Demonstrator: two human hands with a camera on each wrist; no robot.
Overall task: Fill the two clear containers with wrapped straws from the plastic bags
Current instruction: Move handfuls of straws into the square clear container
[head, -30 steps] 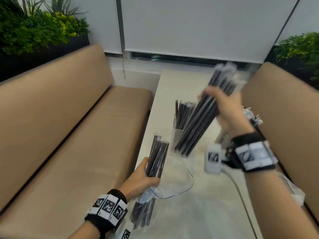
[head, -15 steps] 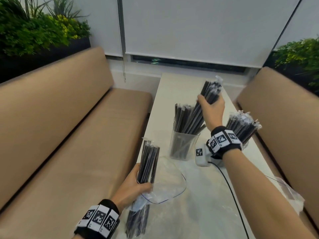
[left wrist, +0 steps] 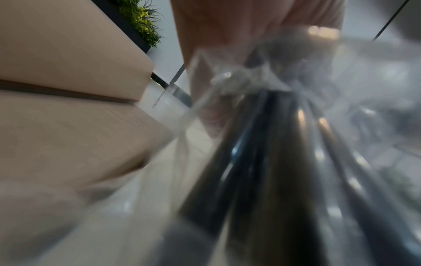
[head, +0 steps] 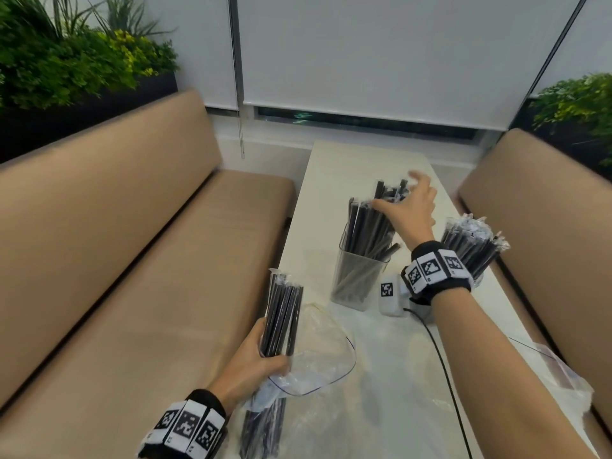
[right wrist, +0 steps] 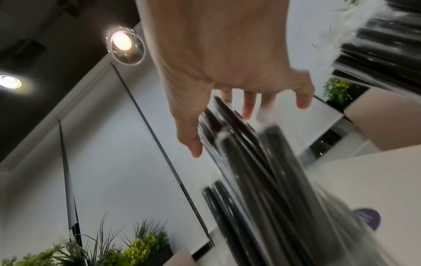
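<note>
A clear container (head: 356, 279) stands mid-table, packed with black wrapped straws (head: 367, 226) that lean right. My right hand (head: 397, 193) hovers at their tops, fingers spread and thumb touching them; in the right wrist view my right hand (right wrist: 239, 117) holds nothing beside the straws (right wrist: 262, 171). A second container of straws (head: 470, 243) stands just behind my right wrist. My left hand (head: 270, 347) grips a bundle of straws (head: 283, 313) sticking out of a clear plastic bag (head: 318, 356) at the table's left edge. The left wrist view shows this bundle (left wrist: 262, 162) blurred.
The white table (head: 347, 167) runs between two tan benches, one on the left (head: 149, 276) and one on the right (head: 546, 210). An empty plastic bag (head: 563, 376) lies at the right edge. A black cable (head: 443, 369) crosses the table. Plants (head: 66, 61) stand behind the benches.
My right hand lowered its bundle of straws into the middle container and let go, its fingers now spread. My left hand still grips its bundle.
</note>
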